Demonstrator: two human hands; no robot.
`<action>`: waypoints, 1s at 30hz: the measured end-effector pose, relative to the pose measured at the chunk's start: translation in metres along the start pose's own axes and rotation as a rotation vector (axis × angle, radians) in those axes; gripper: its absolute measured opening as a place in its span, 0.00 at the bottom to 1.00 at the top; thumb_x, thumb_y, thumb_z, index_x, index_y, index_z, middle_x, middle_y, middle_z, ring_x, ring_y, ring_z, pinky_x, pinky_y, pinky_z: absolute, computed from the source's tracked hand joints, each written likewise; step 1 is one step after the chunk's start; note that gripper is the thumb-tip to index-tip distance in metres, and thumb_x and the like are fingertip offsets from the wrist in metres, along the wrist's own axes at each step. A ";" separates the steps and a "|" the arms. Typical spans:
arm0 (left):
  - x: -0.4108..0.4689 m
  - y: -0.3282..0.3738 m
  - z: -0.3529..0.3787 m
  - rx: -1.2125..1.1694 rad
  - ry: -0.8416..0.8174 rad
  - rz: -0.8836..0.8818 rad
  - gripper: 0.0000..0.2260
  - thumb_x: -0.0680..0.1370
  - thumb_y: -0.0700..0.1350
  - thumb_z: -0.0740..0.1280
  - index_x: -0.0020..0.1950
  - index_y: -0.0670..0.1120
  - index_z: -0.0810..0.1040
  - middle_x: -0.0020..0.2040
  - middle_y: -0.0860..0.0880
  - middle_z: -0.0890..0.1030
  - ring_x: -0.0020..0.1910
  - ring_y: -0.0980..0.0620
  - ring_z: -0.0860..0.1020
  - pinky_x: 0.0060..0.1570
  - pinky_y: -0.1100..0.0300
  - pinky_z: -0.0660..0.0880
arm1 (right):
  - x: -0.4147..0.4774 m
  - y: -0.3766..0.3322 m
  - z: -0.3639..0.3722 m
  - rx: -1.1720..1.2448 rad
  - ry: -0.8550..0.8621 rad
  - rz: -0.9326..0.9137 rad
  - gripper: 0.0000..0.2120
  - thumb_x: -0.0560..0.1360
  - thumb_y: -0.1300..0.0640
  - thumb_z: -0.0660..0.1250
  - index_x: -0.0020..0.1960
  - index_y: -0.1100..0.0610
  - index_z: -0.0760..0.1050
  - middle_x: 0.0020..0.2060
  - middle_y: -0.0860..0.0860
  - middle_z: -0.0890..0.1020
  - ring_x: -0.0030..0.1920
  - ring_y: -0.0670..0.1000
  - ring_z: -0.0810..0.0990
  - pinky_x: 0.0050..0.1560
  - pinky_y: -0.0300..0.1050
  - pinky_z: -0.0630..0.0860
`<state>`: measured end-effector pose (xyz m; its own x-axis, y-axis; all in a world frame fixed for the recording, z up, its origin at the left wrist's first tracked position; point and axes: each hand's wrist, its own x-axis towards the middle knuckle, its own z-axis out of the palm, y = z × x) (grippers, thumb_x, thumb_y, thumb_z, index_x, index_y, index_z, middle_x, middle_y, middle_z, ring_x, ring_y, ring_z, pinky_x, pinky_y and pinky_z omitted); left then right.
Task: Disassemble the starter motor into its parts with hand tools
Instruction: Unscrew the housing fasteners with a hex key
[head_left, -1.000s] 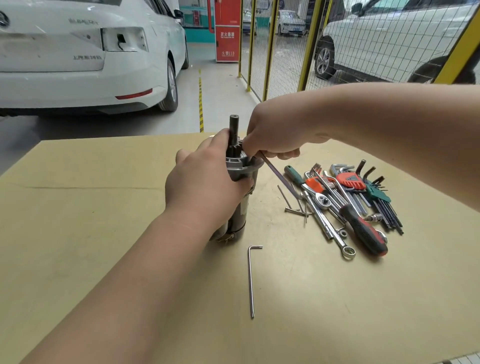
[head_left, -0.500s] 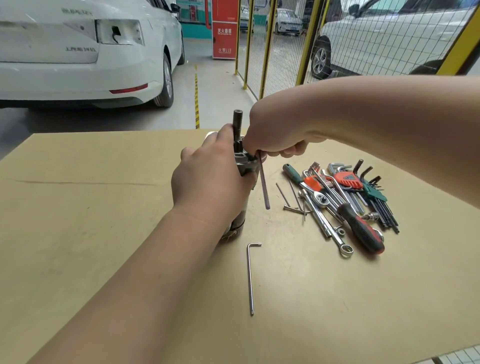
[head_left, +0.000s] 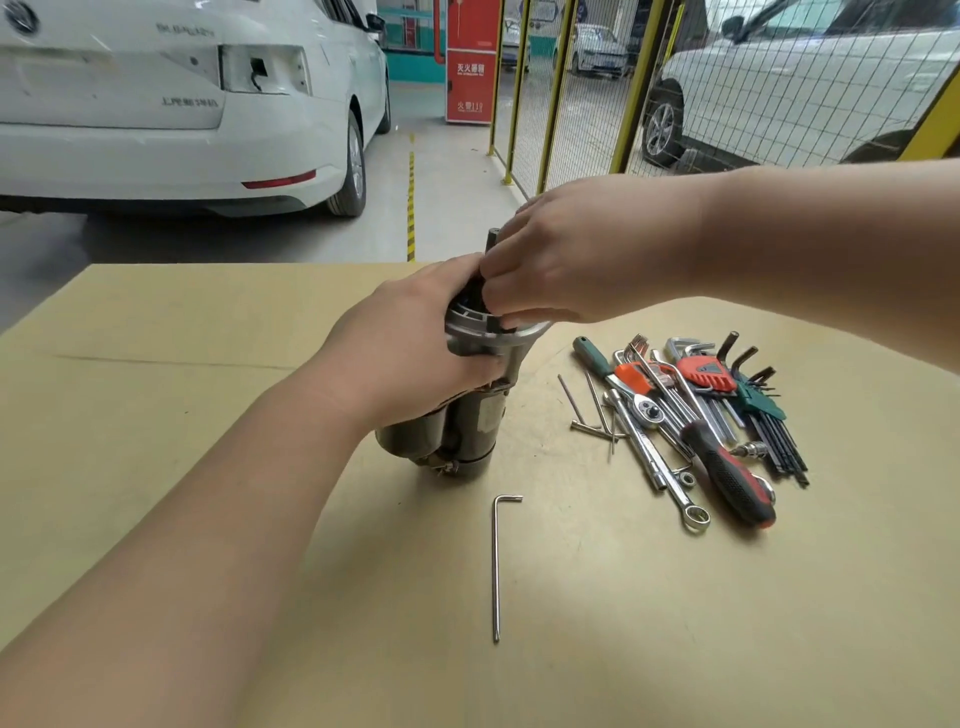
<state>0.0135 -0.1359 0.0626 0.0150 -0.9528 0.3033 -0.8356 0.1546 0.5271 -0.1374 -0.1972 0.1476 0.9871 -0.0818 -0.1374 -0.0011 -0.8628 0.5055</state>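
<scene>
Long thin rod gone from my right hand since a moment ago. Starter motor now leaning, base on table. Right fingers curled down onto its silver nose by shaft; pinching anything, cannot tell. Left hand clamped round housing.

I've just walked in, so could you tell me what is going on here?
A person is working on a starter motor stood on end on a cardboard-covered table. The left hand grips its housing; the right hand curls its fingers in at the shaft end, any tool there hidden. A hex key lies loose in front, other hand tools piled to the right.
</scene>
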 end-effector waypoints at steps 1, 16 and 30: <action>0.000 0.000 0.000 0.000 0.006 -0.003 0.24 0.66 0.53 0.71 0.60 0.66 0.68 0.49 0.64 0.76 0.48 0.56 0.75 0.47 0.54 0.76 | 0.000 0.000 -0.001 0.047 -0.029 0.094 0.10 0.79 0.54 0.59 0.45 0.59 0.76 0.39 0.54 0.79 0.38 0.57 0.77 0.43 0.54 0.75; -0.013 0.019 0.026 0.232 0.244 -0.193 0.21 0.71 0.60 0.66 0.61 0.58 0.66 0.56 0.57 0.75 0.44 0.48 0.65 0.31 0.57 0.58 | 0.017 0.004 0.003 1.012 -0.277 0.910 0.13 0.73 0.59 0.64 0.30 0.58 0.72 0.19 0.49 0.69 0.19 0.49 0.67 0.20 0.37 0.64; -0.012 0.020 0.026 0.235 0.232 -0.188 0.21 0.71 0.60 0.65 0.62 0.57 0.66 0.58 0.57 0.75 0.45 0.48 0.64 0.38 0.57 0.63 | 0.021 -0.003 -0.007 0.298 -0.285 0.579 0.14 0.75 0.51 0.60 0.34 0.57 0.72 0.26 0.52 0.74 0.27 0.51 0.69 0.26 0.41 0.60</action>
<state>-0.0172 -0.1279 0.0491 0.2812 -0.8703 0.4044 -0.9093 -0.1069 0.4022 -0.1156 -0.1928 0.1486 0.7342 -0.6609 -0.1552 -0.5971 -0.7374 0.3157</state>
